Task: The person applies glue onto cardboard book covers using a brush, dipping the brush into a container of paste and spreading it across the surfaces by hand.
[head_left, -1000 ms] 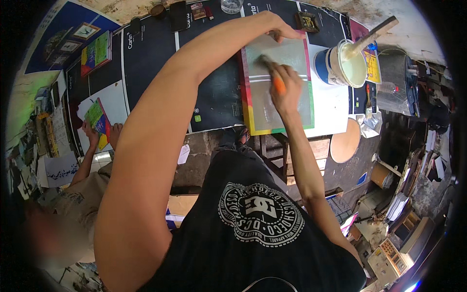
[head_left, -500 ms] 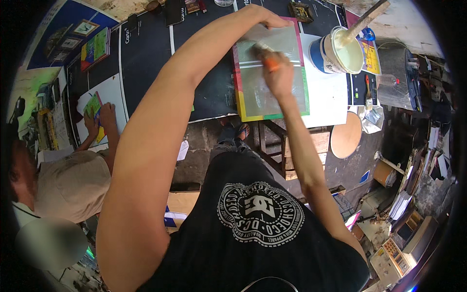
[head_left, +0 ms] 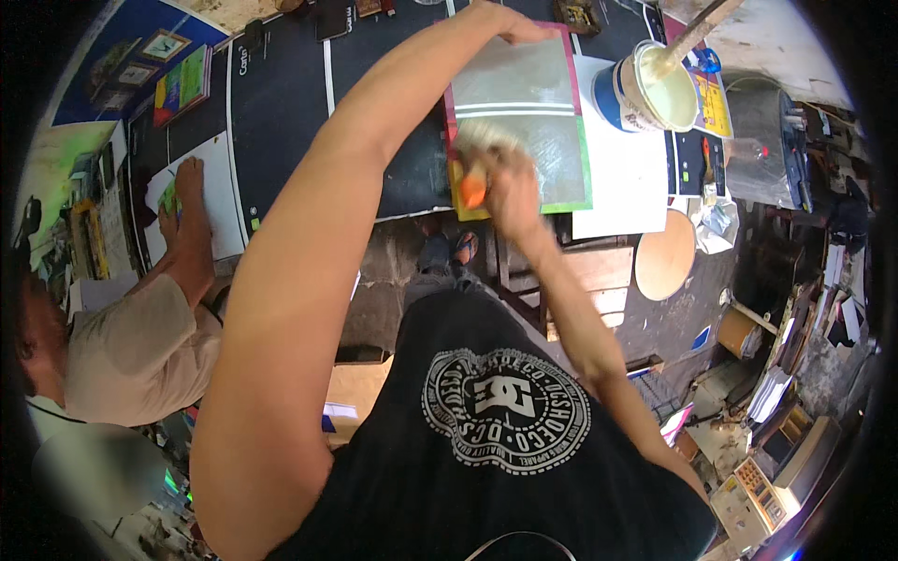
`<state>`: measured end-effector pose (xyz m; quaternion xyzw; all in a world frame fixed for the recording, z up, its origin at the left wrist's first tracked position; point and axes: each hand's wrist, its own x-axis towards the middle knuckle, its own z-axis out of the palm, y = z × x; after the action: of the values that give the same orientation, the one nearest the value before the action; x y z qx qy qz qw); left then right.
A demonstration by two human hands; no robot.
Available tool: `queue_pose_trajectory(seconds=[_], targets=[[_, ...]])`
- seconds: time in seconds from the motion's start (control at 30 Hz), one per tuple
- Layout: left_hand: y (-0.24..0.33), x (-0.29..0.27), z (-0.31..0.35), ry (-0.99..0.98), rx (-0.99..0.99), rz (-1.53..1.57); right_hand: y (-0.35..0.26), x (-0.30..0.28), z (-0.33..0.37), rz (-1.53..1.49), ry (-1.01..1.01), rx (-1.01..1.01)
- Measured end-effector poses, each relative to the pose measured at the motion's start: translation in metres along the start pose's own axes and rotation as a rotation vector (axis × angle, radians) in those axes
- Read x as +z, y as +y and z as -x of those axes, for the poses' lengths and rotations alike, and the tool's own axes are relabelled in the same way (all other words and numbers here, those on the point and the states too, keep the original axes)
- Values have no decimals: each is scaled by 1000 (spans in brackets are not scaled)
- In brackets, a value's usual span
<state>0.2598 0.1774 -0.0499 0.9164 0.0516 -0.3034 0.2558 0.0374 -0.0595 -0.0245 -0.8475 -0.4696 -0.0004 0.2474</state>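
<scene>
A flat grey panel piece [head_left: 552, 140] with a pink, green and yellow border lies on the table in front of me, split by a pale strip across its middle. My right hand [head_left: 514, 192] is closed around a brush [head_left: 474, 190] with an orange handle. Its pale bristles, smeared by motion, are over the left edge of the nearer panel. My left hand [head_left: 524, 28] rests at the panel piece's far edge, fingers stretched out, partly cut off by the frame's top. Wet-looking streaks show on the grey surface.
Right of the panel stands a bucket [head_left: 645, 89] of whitish paste with a wooden stick [head_left: 697, 37] in it, on white paper [head_left: 622, 192]. A stool [head_left: 666, 254] is beyond the table edge. At the left, a co-worker [head_left: 140, 346] handles a small coloured piece on white paper.
My right hand has swept the brush from the far panel to the nearer panel's left side. My left hand stays at the far edge. The co-worker's hands have shifted.
</scene>
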Motion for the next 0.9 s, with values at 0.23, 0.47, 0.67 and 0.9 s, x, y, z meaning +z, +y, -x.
queue_pose_trajectory(seconds=[0.23, 0.47, 0.67, 0.9], targets=[[0, -3, 20, 68, -18, -31, -43, -53, 46, -211, -206, -41], [5, -6, 27, 97, -28, -76, -16, -19, 60, -51, -189, -64], [6, -4, 33, 111, -40, -101, -32, -85, 58, -110, -187, -82], [9, -10, 37, 121, -59, -171, -25, -82, 85, 8, -403, -260]])
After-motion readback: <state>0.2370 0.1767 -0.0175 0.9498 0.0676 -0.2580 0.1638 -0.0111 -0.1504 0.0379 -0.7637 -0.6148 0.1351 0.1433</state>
